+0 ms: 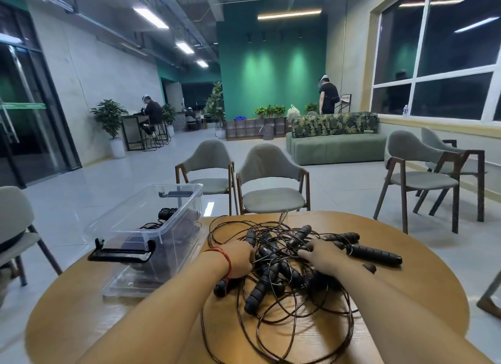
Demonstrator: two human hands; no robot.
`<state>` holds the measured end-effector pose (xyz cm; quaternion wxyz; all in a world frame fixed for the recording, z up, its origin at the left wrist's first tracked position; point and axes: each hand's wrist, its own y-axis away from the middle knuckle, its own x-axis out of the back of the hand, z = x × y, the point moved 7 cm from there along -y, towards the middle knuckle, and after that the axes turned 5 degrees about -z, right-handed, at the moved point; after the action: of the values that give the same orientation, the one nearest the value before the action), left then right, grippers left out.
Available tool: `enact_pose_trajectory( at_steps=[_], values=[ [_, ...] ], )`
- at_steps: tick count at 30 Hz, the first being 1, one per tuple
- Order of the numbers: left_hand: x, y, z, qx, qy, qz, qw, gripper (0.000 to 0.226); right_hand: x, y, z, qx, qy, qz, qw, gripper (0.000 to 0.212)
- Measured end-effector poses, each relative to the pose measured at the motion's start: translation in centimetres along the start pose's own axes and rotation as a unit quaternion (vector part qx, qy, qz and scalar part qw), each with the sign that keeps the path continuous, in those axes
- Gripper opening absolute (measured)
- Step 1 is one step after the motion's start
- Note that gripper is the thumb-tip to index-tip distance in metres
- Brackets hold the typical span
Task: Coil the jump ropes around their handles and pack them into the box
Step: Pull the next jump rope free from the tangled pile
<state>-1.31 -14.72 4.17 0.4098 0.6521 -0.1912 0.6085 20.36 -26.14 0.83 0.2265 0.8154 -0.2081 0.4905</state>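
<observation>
The round wooden counter (81,317) carried a tangled heap of jump ropes (273,309) at its centre, black foam handles crossed over one another and thin dark cords looping out toward 6 o'clock. At 10 o'clock on the counter, partly over its edge, stood the clear plastic box (127,228) with black latches, a few dark ropes already lying inside. The left hand (238,260), a red string at the wrist, lay on the heap's 9 o'clock side. Its grip was curled down over a handle (222,285) whose end stuck out beneath the wrist, though whether the fingers closed round it could not be told. The right hand (322,258) rested on the heap's 3 o'clock side, its grip loose, fingers spread over the handles and holding nothing. Beyond the counter at 12 o'clock stood two grey chairs (271,179) on a pale tiled floor (108,179), with a green sofa (336,149) at 1 o'clock before a green wall (271,73). A large dark window (444,51) filled 2 o'clock, and glass doors (24,114) stood at 9 o'clock.
</observation>
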Motion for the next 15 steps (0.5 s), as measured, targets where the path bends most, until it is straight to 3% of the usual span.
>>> enact_pose_trajectory(
  at_steps=[2, 7, 10, 15],
  values=[
    [0.6, 0.2, 0.2, -0.017, 0.022, 0.04, 0.999, 0.022, 0.2, -0.2, -0.9, 0.015, 0.014, 0.015, 1.0, 0.03],
    [5.1, 1.7, -0.8, -0.037, 0.133, 0.25, 0.958, 0.021, 2.7, -0.2, -1.3, 0.001, 0.034, 0.134, 0.99, 0.014],
    [5.3, 1.7, -0.8, -0.03, 0.078, 0.215, 0.973, 0.017, 3.2, -0.4, -2.0, 0.018, 0.083, 0.145, 0.986, 0.034],
    [5.3, 1.8, -0.2, -0.047, 0.092, 0.224, 0.969, 0.017, 0.3, -0.4, -5.5, 0.14, 0.133, 0.037, 0.98, 0.052]
  ],
)
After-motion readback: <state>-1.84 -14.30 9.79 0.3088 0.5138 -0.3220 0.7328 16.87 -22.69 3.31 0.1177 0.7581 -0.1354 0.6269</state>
